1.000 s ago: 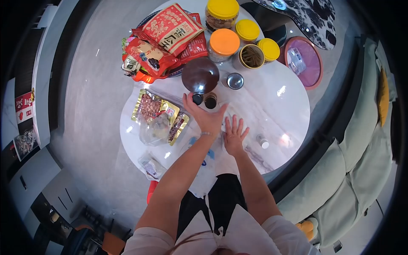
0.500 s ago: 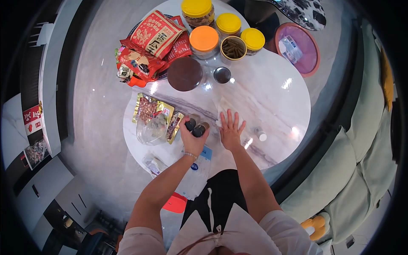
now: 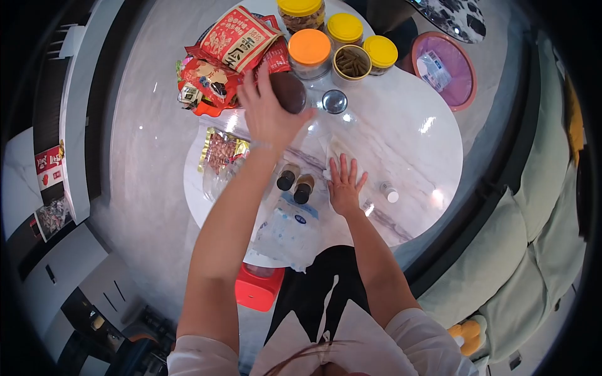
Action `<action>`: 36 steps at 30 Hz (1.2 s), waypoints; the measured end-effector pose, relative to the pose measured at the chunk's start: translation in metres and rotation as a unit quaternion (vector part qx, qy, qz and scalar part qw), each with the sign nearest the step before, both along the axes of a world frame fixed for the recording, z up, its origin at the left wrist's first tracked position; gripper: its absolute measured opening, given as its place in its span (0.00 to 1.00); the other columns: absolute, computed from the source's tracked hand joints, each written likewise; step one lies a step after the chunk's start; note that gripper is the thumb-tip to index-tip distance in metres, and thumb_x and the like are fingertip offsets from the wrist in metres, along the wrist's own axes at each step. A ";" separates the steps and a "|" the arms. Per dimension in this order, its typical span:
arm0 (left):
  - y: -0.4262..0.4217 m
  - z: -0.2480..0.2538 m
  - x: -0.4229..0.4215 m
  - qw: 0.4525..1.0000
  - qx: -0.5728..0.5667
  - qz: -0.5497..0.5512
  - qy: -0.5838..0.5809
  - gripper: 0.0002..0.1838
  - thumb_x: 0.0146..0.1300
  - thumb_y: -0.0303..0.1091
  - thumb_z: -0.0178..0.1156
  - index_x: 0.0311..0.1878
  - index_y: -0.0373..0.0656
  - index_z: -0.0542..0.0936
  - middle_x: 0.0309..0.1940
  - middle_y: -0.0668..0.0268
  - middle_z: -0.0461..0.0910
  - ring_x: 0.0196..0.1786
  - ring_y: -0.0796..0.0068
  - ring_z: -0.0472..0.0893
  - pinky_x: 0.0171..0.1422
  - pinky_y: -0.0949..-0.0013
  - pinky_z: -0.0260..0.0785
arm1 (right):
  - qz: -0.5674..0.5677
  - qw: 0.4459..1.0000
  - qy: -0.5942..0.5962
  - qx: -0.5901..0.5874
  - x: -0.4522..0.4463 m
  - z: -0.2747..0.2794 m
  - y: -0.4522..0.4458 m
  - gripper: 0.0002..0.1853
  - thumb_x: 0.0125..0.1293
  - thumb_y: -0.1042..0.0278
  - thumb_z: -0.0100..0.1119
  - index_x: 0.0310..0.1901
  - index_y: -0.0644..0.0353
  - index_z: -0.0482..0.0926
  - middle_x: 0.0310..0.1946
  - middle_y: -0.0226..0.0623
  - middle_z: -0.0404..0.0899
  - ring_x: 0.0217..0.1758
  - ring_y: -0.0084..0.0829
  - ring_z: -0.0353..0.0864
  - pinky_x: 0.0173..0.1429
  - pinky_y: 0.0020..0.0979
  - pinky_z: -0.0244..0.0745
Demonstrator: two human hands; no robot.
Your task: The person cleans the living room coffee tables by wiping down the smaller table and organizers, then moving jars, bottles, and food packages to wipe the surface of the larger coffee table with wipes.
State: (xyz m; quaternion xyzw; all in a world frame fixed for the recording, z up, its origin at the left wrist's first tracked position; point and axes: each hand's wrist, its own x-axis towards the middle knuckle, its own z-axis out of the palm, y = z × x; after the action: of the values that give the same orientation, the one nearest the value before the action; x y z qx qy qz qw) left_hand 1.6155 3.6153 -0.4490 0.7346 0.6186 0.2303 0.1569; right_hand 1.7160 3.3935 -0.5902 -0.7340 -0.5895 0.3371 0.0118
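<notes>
My left hand (image 3: 271,114) is spread at the near left side of a jar with a dark brown round lid (image 3: 290,93). Its fingers are apart, and whether they touch the jar I cannot tell. My right hand (image 3: 345,191) lies flat on the marble-look table (image 3: 414,150), fingers stretched, over the lower part of a thin whitish sheet like a tissue (image 3: 337,148). Between my arms are two small black-capped bottles, one on the left (image 3: 286,178) and one on the right (image 3: 304,188). Close below them lies a blue and white soft pack (image 3: 290,227).
Red snack bags (image 3: 241,41) are heaped at the far left. Beside them stand an orange-lidded jar (image 3: 310,50), several yellow-lidded jars (image 3: 345,29) and an open tub of brown sticks (image 3: 352,62). A small clear bottle (image 3: 390,193) lies right of my right hand. A pink basin (image 3: 467,94) sits beyond the table.
My left hand has let go of the two small bottles, leaving them on the table, and moved up to the brown-lidded jar. The right hand stays flat in about the same place.
</notes>
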 end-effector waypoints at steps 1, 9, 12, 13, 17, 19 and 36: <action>0.008 -0.002 0.000 0.997 -0.067 -0.012 0.027 0.54 0.31 0.44 0.77 0.64 0.41 0.59 0.61 0.46 0.58 0.62 0.42 0.62 0.65 0.51 0.60 | 0.002 1.000 0.000 -0.001 0.000 0.000 0.000 0.35 0.69 0.61 0.45 0.73 0.42 0.43 0.76 0.33 0.31 0.77 0.47 0.26 0.69 0.66 0.20; -0.046 0.070 -0.073 0.998 -0.062 0.015 -0.026 0.46 0.33 0.37 0.76 0.60 0.39 0.67 0.52 0.52 0.70 0.55 0.55 0.72 0.61 0.60 0.66 | -0.016 0.993 0.020 0.115 0.021 -0.012 -0.004 0.32 0.62 0.74 0.49 0.68 0.39 0.60 0.73 0.26 0.48 0.77 0.35 0.41 0.70 0.63 0.31; -0.081 0.114 -0.121 0.996 -0.068 0.066 0.005 0.46 0.33 0.33 0.76 0.61 0.39 0.66 0.51 0.56 0.69 0.54 0.59 0.72 0.61 0.62 0.65 | 0.021 0.977 0.021 0.211 0.033 -0.011 0.018 0.27 0.56 0.76 0.52 0.59 0.43 0.73 0.69 0.24 0.60 0.75 0.30 0.48 0.70 0.57 0.41; -0.091 0.125 -0.134 0.993 -0.080 0.084 0.031 0.46 0.33 0.32 0.75 0.62 0.39 0.66 0.52 0.56 0.68 0.54 0.60 0.72 0.60 0.62 0.66 | 0.083 0.974 -0.009 0.209 0.033 -0.001 0.038 0.24 0.56 0.75 0.53 0.56 0.44 0.75 0.67 0.24 0.63 0.75 0.30 0.49 0.69 0.54 0.45; -0.126 0.128 -0.173 0.980 -0.096 0.174 0.021 0.46 0.34 0.29 0.74 0.63 0.41 0.65 0.53 0.59 0.66 0.53 0.63 0.72 0.57 0.64 0.68 | 0.260 0.947 -0.021 0.186 0.000 0.025 0.123 0.21 0.55 0.72 0.53 0.53 0.48 0.77 0.65 0.24 0.65 0.67 0.31 0.60 0.65 0.42 0.54; -0.135 0.121 -0.184 0.971 -0.101 0.218 0.007 0.46 0.34 0.29 0.74 0.63 0.42 0.65 0.53 0.60 0.66 0.53 0.64 0.72 0.56 0.64 0.69 | 0.310 0.935 0.011 0.172 -0.029 0.015 0.155 0.21 0.55 0.72 0.54 0.52 0.49 0.77 0.65 0.24 0.64 0.64 0.31 0.62 0.65 0.40 0.56; -0.048 0.071 -0.116 0.995 -0.072 0.052 -0.037 0.45 0.29 0.33 0.74 0.59 0.46 0.69 0.53 0.55 0.68 0.55 0.53 0.71 0.57 0.59 0.68 | 0.086 0.979 -0.102 0.157 -0.048 -0.005 0.193 0.35 0.61 0.64 0.54 0.70 0.49 0.54 0.73 0.25 0.48 0.58 0.38 0.63 0.61 0.39 0.61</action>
State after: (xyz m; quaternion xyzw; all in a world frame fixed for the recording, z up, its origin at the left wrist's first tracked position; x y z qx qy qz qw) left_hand 1.4992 3.5675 -0.3778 0.6790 0.6650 0.2199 0.2200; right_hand 1.6677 3.5868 -0.5952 -0.7003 -0.6938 0.1637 0.0374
